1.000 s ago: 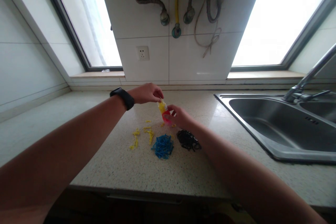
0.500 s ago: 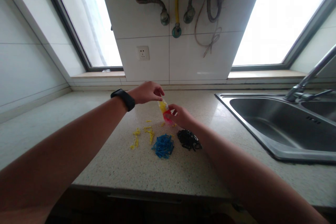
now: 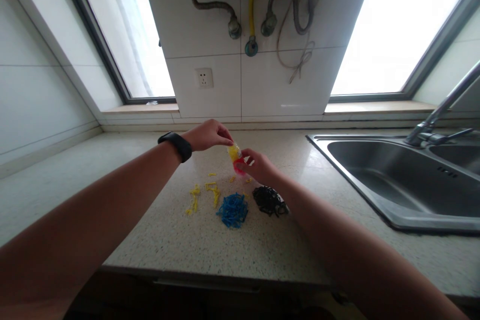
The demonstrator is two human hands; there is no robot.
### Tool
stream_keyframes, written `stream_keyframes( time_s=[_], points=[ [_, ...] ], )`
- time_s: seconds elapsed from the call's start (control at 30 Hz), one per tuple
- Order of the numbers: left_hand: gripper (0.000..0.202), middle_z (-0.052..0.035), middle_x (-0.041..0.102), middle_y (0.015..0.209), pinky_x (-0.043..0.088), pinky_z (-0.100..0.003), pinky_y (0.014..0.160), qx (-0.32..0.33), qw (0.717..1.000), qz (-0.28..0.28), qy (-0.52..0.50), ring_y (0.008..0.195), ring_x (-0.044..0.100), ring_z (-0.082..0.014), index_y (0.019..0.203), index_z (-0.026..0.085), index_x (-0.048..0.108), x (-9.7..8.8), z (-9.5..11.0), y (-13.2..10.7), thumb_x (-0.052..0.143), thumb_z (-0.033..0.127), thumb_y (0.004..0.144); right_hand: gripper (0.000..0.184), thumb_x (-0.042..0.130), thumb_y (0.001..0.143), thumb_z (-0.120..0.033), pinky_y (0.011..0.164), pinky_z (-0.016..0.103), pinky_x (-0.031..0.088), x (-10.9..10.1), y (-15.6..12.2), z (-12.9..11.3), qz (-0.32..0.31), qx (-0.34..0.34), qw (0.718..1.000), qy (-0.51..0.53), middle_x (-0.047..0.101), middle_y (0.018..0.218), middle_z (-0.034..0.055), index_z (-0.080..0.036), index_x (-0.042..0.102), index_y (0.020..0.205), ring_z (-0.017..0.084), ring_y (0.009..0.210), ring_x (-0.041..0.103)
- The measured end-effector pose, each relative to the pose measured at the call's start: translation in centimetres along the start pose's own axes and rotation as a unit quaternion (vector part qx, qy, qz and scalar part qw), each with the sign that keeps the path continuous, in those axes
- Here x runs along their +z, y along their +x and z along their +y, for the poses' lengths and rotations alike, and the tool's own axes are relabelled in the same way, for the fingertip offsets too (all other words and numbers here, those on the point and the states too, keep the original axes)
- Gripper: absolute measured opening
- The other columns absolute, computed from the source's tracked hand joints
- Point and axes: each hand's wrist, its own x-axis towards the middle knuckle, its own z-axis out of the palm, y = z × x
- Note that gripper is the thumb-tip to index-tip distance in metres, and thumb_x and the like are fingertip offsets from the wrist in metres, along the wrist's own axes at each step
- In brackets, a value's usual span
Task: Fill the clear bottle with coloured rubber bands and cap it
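My right hand (image 3: 258, 166) is wrapped around a small clear bottle (image 3: 235, 153), which stands tilted on the countertop. Yellow pieces fill its upper part, and pink-red shows in the lower part. My left hand (image 3: 213, 135) has its fingertips pinched together right at the bottle's mouth; whatever they hold is too small to see. In front of the bottle lie scattered small yellow plastic pieces (image 3: 213, 191), a heap of blue pieces (image 3: 232, 210) and a heap of black pieces (image 3: 269, 201). My right forearm passes beside the black heap.
A speckled pale countertop (image 3: 180, 245) spans the view, with its front edge below. At the right is a steel sink (image 3: 382, 175) with a faucet (image 3: 423, 132). On the tiled wall behind are a socket (image 3: 204, 78), hoses and a yellow pipe (image 3: 255, 5).
My left hand has come down slightly, its fingers closing together at the bottle's mouth. The right hand and the bottle stay in about the same place.
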Motion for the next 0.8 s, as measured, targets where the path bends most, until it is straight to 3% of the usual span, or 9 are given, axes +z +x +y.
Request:
stream_keyframes(
  time_s=[0.23, 0.47, 0.63, 0.8],
  points=[
    [0.037, -0.0056, 0.068, 0.079, 0.043, -0.029, 0.07, 0.028, 0.999, -0.001, 0.043, 0.073, 0.058, -0.0165, 0.097, 0.015, 0.078, -0.2, 0.1, -0.4, 0.062, 0.047, 0.086, 0.03, 0.066, 0.083, -0.037, 0.069, 0.026, 0.044, -0.1, -0.1, 0.0, 0.001, -0.003, 1.0, 0.009, 0.07, 0.096, 0.0036, -0.019, 0.066, 0.107, 0.014, 0.074, 0.057],
    [0.061, -0.0106, 0.064, 0.098, 0.043, -0.033, 0.088, 0.06, 0.987, -0.023, 0.147, 0.09, 0.057, -0.0203, 0.099, 0.017, 0.078, 0.6, 0.3, -0.5, 0.035, 0.06, 0.097, 0.032, 0.067, 0.082, -0.037, 0.066, 0.026, 0.044, 0.0, 0.0, 0.1, 0.006, 0.005, 1.0, 0.026, 0.068, 0.09, 0.0036, -0.018, 0.067, 0.107, 0.013, 0.07, 0.056],
    [0.08, -0.0139, 0.067, 0.104, 0.039, -0.037, 0.096, 0.045, 0.974, -0.086, 0.205, 0.097, 0.058, -0.0238, 0.101, 0.016, 0.078, 1.3, 1.4, 0.0, 0.018, 0.068, 0.097, 0.035, 0.067, 0.082, -0.039, 0.066, 0.026, 0.045, 0.3, -0.1, 0.0, -0.002, -0.027, 0.998, 0.05, 0.067, 0.089, 0.0037, -0.018, 0.065, 0.11, 0.013, 0.071, 0.056],
    [0.079, -0.0129, 0.07, 0.095, 0.042, -0.032, 0.084, 0.026, 0.97, -0.144, 0.195, 0.085, 0.06, -0.0216, 0.094, 0.014, 0.077, 1.4, 1.8, 0.4, 0.026, 0.075, 0.093, 0.035, 0.067, 0.082, -0.039, 0.063, 0.025, 0.045, 0.4, -0.1, -0.1, -0.033, -0.047, 0.995, 0.084, 0.067, 0.096, 0.0056, -0.016, 0.064, 0.109, 0.012, 0.071, 0.057]
  ],
)
